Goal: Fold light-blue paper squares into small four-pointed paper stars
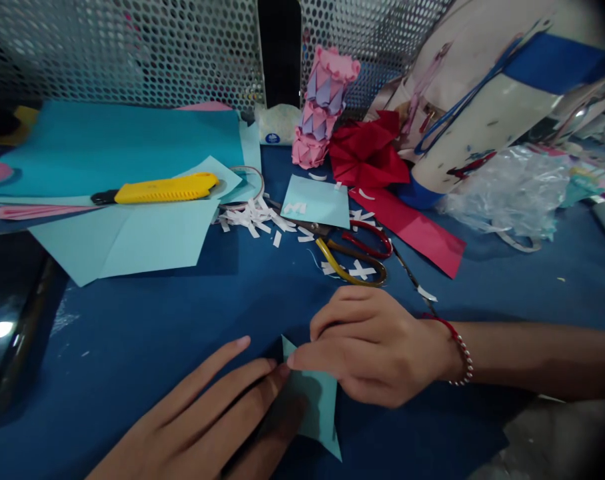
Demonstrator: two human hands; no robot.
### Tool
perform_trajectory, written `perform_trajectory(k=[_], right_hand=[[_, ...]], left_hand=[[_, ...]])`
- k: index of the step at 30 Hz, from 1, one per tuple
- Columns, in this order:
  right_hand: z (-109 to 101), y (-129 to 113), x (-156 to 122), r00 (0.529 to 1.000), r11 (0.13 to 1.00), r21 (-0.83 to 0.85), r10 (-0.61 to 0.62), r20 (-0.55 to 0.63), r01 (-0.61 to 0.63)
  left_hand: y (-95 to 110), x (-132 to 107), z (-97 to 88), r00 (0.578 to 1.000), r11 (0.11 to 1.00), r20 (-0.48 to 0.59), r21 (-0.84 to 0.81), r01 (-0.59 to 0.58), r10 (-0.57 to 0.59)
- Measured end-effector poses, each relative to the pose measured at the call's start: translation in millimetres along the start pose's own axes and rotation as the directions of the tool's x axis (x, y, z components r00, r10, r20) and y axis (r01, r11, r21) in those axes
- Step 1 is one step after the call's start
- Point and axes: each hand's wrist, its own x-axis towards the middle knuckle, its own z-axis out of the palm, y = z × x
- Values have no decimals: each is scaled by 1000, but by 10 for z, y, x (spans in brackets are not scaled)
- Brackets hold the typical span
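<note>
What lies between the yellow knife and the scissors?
A heap of white paper scraps, seen in the head view, between yellow knife and scissors.

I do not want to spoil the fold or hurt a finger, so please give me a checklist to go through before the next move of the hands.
1. Left hand lying flat on the small blue paper: ok.
2. Right hand pressing on the same paper: ok.
3. Crease sharp and straight: cannot tell, the hands cover it.
4. Scissors apart from both hands, lying behind the right hand: ok.
5. Yellow knife with blade drawn in: cannot tell; it lies far off on the big sheets.
6. Paper scraps away from the fold: ok.
</note>
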Motion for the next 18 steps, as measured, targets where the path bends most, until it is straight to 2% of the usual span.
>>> perform_trajectory(k=[4, 7, 10, 14, 18], right_hand=[[4, 28, 17, 999, 1000, 17, 23, -35, -22], [-4, 16, 38, 988, 986, 116, 126, -88, -116], [-16, 0, 37, 973, 954, 227, 217, -84, -193], [-26, 0, 21, 973, 938, 288, 222, -71, -193], [-24, 15, 21, 976, 933, 309, 211, -52, -185]], left_hand=[[-10, 1, -40, 1000, 1000, 11, 13, 19, -19], [-15, -24, -50, 999, 1000, 50, 15, 6, -6], [-20, -54, -50, 996, 999, 78, 3, 34, -34], [-37, -68, -60, 995, 999, 92, -22, 44, -42], [-57, -58, -70, 995, 1000, 99, -7, 2, -1]])
